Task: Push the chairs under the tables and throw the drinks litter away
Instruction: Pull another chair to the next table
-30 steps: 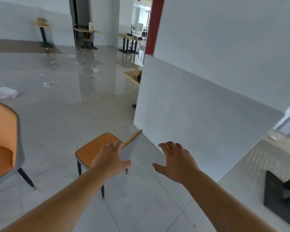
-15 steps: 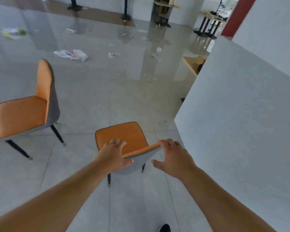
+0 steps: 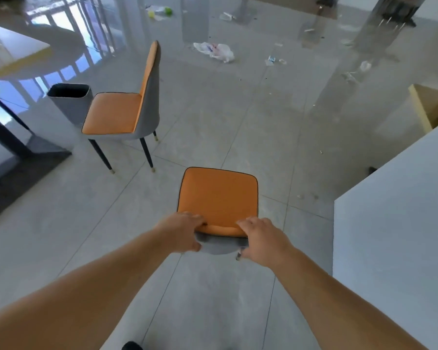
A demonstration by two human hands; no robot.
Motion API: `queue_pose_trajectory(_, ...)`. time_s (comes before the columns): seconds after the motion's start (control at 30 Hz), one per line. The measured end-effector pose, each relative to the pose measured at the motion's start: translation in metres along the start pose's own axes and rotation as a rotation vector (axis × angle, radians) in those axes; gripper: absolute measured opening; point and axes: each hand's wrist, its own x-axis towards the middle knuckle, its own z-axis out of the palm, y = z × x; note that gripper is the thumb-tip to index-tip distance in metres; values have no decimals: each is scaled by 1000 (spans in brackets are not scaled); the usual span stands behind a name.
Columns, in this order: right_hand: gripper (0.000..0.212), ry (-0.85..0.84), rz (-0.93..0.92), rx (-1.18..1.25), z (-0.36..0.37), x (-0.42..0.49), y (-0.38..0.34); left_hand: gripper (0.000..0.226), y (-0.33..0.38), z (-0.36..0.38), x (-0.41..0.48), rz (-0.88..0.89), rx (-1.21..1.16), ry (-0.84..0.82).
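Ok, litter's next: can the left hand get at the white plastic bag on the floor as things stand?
Probably not. The left hand grips the near chair by its backrest, and the white plastic bag lies far across the floor; the way is open but needs walking.

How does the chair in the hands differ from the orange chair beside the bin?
The held chair is gripped at its backrest top by the left hand and the right hand; the other chair is untouched. The held chair faces away from the camera; the other chair stands side-on, its seat towards the bin. Both have orange seats and grey shells.
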Motion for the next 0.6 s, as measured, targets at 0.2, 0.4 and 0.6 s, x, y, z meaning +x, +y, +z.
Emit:
queue_pose_trajectory(0.2, 34, 123, -63, -4, 28, 19, 14, 21, -1, 29, 6, -74, -66, 165)
queue_pose_trajectory(0.4, 32, 122, -149, -29, 23, 33, -32, 12, -38, 25, -24, -162, -115, 145)
queue_pose_trajectory(0.6, 39, 91, -320, -78, 25, 59, -129, 14, -120, 32, -87, -303, -157, 195)
